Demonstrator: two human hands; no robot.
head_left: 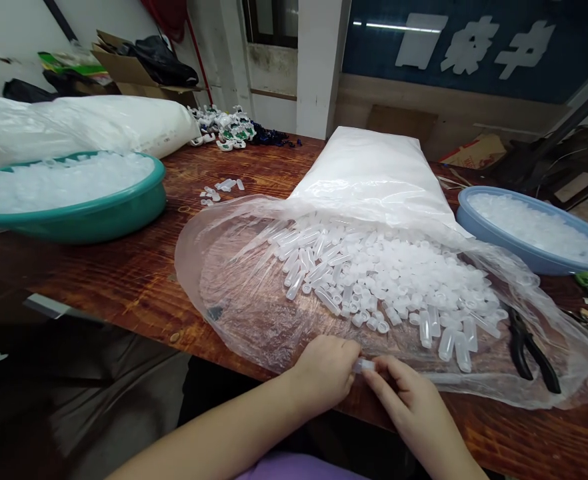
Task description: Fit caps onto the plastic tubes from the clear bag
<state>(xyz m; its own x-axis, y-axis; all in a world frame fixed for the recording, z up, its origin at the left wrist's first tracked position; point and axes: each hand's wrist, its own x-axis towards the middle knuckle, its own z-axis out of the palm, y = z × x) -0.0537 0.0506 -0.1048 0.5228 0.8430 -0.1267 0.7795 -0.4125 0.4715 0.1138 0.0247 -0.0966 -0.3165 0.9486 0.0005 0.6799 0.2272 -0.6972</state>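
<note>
Just over the table's near edge, my left hand (327, 370) is closed round a small translucent plastic tube (363, 365). The thumb and fingers of my right hand (409, 397) pinch the tube's right end; I cannot tell whether a cap is on that end. Most of the tube is hidden in my left fist. Beyond my hands, a heap of white caps (424, 267) and loose clear tubes (297, 283) lies on a spread clear plastic bag (244, 287). Several tubes lie close in front of my right hand.
Black-handled pliers (531, 350) lie on the bag at right. A big white sack (369, 167) stands behind the heap. Full basins flank it: a teal basin (109, 217) left, a blue basin (504, 243) right. Small white and green parts (231, 127) are piled at the back.
</note>
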